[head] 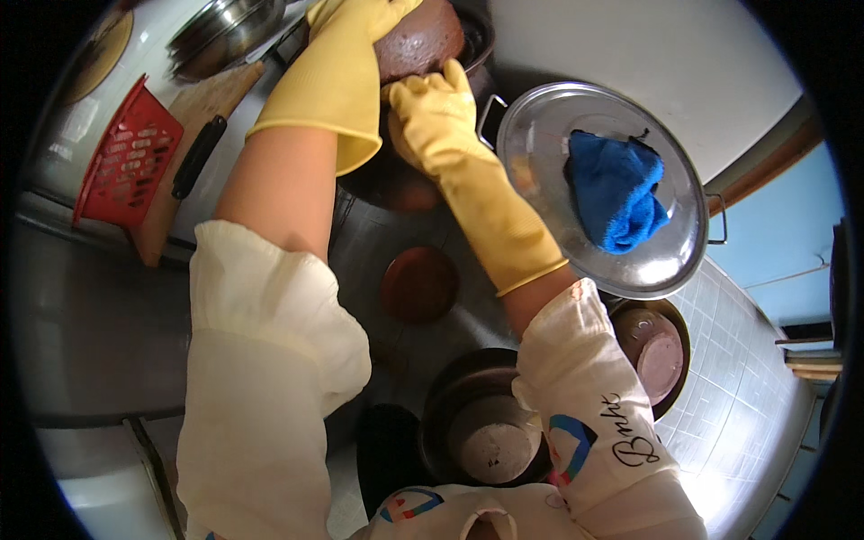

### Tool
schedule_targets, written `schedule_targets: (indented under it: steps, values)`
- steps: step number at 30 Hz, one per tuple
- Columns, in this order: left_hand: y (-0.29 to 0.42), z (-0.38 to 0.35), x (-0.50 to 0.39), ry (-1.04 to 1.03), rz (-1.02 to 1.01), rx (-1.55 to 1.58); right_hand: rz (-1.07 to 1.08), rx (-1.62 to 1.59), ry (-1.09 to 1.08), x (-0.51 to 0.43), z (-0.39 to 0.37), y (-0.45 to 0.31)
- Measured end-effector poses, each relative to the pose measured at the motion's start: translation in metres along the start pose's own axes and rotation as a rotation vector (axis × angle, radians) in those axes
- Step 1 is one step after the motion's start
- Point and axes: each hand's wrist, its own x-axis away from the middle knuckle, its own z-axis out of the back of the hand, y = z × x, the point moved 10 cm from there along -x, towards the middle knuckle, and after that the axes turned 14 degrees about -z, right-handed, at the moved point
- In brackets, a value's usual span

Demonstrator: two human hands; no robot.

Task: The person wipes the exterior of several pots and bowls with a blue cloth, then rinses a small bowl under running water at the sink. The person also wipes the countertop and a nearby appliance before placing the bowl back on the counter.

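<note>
Yellow rubber gloves cover both of my hands. At the top edge of the view, my left hand point(368, 17) lies against the left side of a glossy brown clay bowl or pot point(425, 40), tilted so its rounded surface shows. Its top is cut off by the picture's edge. My right hand point(435, 111) is closed at the lower rim of this vessel, the thumb raised against it. What the right fingers hold underneath is hidden. The vessel is above a dark round pot or basin point(482, 34). Another dark rounded vessel point(385, 179) shows below my hands.
A blue cloth point(617, 192) lies on a large metal lid point(540, 236) at right. A red plastic basket point(128, 162), a wooden board point(182, 101), a black-handled tool point(199, 156) and metal bowls point(226, 34) are at left. Below are a reddish-brown round object point(420, 285) and metal basins point(439, 432).
</note>
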Motion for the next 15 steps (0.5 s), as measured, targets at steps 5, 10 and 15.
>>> schedule_targets:
  steps: [5, 10, 15]
  values:
    - [0.001, 0.003, -0.002, 0.026, -0.018, 0.000, 0.085, -0.078, 0.146, 0.004, -0.003, 0.001]
    - [0.013, 0.009, 0.019, 0.083, -0.082, -0.124, 0.147, -0.067, 0.233, 0.008, 0.004, -0.003]
    - [0.045, 0.029, 0.068, 0.395, -0.274, -0.347, 0.101, 0.160, 0.012, 0.000, -0.012, -0.008]
